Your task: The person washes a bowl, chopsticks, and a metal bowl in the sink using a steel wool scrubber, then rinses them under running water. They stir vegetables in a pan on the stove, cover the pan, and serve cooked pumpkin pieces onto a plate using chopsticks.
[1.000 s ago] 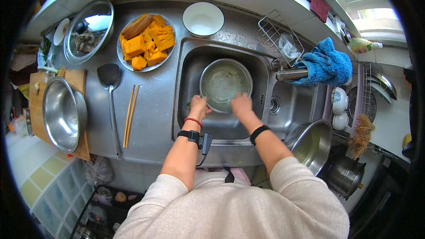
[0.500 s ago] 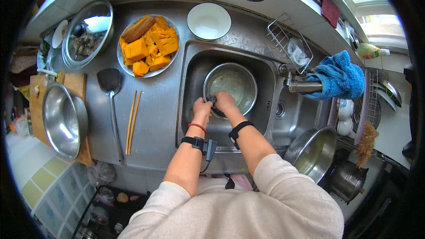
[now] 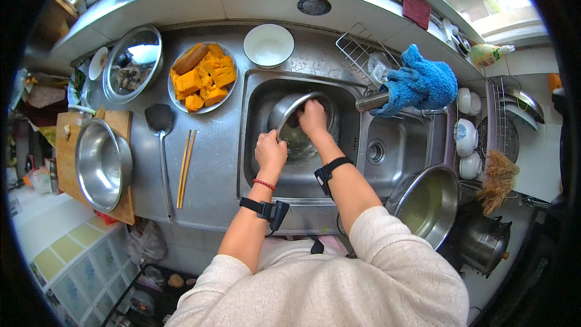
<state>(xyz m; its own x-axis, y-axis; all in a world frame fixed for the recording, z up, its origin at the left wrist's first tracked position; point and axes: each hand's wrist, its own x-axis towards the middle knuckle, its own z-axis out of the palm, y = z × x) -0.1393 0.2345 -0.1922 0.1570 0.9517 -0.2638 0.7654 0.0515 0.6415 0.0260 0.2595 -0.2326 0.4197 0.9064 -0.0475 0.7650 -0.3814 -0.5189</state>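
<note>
In the left bowl of the sink [image 3: 249,139], a round metal basin [image 3: 281,109] is tilted with its mouth toward me. My left hand [image 3: 270,152] is closed on its near left rim. Inside the basin is my right hand [image 3: 313,118], fingers curled down against the inner wall beside a dark patch. Whether that patch is a small scrubber or shadow I cannot tell. Water [image 3: 298,145] lies below the basin's lower edge. A blue towel [image 3: 423,82] drapes over the metal faucet [image 3: 372,102] to the right of my hands.
Behind the sink sits a white bowl [image 3: 269,45]. To the left are a plate of pumpkin chunks [image 3: 206,79], a spatula [image 3: 160,120], chopsticks [image 3: 187,169], a steel bowl [image 3: 100,166] on a cutting board [image 3: 66,139], and a glass lid [image 3: 133,63]. A large metal basin [image 3: 426,206] stands at right.
The basin has gone from nearly level to tilted toward me. My left hand has shifted to its rim, and my right hand has moved up and deeper inside. The whole view has shifted slightly.
</note>
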